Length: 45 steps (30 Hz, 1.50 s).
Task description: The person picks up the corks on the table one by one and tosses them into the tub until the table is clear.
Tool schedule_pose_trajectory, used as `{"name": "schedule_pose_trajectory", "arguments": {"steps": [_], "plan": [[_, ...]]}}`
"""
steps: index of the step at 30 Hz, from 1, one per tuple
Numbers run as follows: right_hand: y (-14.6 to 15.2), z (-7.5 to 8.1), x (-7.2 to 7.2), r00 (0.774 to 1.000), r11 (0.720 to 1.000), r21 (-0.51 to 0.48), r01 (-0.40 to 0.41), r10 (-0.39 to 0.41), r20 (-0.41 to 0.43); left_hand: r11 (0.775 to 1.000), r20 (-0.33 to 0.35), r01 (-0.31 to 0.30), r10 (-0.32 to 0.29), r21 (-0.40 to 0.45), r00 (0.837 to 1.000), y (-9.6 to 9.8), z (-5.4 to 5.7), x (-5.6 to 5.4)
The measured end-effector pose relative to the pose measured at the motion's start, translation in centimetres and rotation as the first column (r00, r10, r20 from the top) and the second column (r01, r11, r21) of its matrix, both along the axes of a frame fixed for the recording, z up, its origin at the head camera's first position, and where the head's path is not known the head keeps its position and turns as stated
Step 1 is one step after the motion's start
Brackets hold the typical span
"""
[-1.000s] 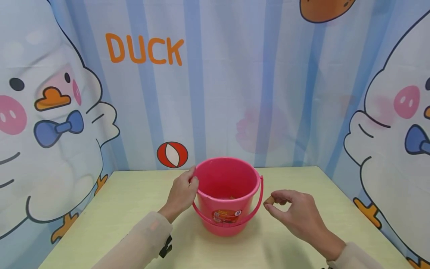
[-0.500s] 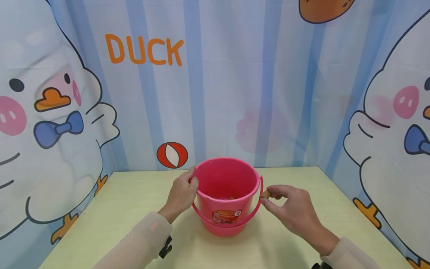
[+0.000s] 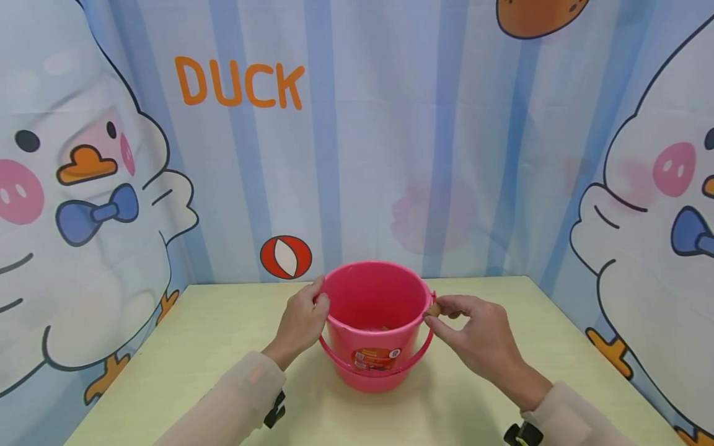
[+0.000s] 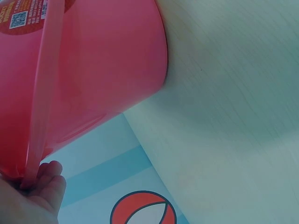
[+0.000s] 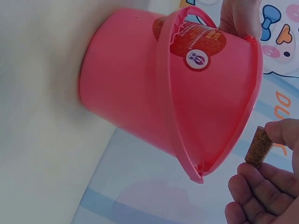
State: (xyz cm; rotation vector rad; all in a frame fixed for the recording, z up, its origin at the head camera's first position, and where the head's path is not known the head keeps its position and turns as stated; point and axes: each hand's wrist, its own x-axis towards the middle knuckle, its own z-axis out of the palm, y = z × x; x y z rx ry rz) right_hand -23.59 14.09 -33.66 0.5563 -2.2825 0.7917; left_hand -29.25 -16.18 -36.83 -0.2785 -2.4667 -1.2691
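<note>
A pink plastic bucket (image 3: 370, 347) stands upright on the table, its handle (image 3: 413, 362) hanging down across the front. My left hand (image 3: 301, 319) grips the bucket's left rim; in the left wrist view its fingertips (image 4: 56, 169) show beside the handle's end. Between thumb and fingers my right hand (image 3: 480, 334) pinches a small brown cork (image 5: 259, 147), held just outside the right rim near the handle's hinge. Deep in the bucket a small brownish bit (image 3: 385, 327) is visible; the near wall hides most of the bottom.
The pale yellow table (image 3: 223, 334) extends to both sides and in front of the bucket. Behind it hangs a striped blue curtain (image 3: 379, 124) with printed ducks, meeting the table's back edge close behind the bucket.
My right hand has moved left and slightly up with the cork, from apart from the bucket to beside its right rim. The left hand and the bucket have stayed in place.
</note>
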Motion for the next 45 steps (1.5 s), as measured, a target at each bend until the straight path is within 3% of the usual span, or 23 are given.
{"name": "schedule_pose_trajectory", "arguments": {"steps": [17,45], "plan": [[-1.0,0.9,-0.8,0.998,1.000,-0.011,-0.011,0.012,0.054,1.000,-0.012,-0.007,0.007,-0.014,1.000,0.2,0.3,0.1],[-2.6,0.9,-1.4,0.990,0.999,-0.037,-0.025,0.030,0.138,1.000,0.006,-0.001,0.001,-0.004,1.000,0.1,0.3,0.2]]}}
